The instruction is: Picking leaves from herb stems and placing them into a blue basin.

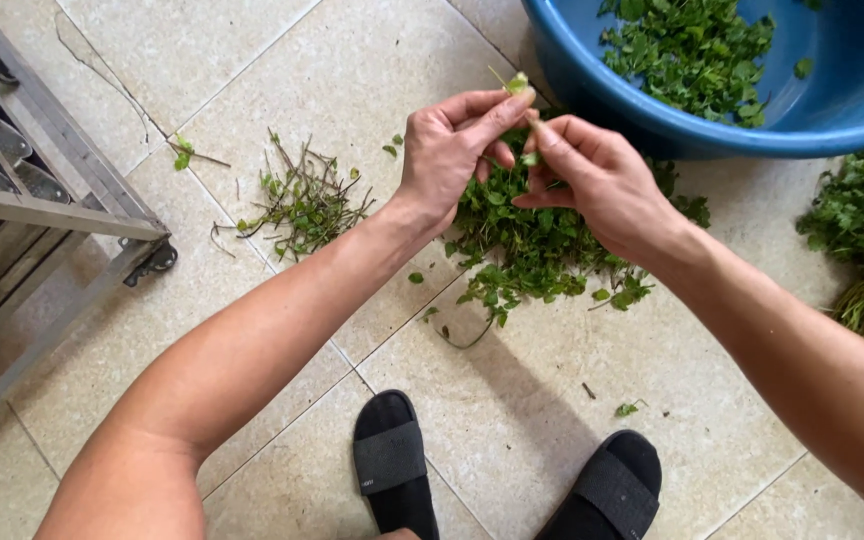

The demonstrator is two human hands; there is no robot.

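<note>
Beige floor tiles carry everything in this scene. A small green sprig is pinched between the thumb and fingers of the left hand, and the right hand is closed on its lower end, so both hands are held together just above a loose pile of leafy greens. Picking of leaves from a stem seems to be the step in hand; a fine, gentle pull is judged necessary. Bare stems are scattered to the left, a blue basin with picked leaves is placed behind, and black sandals are seen below.
</note>
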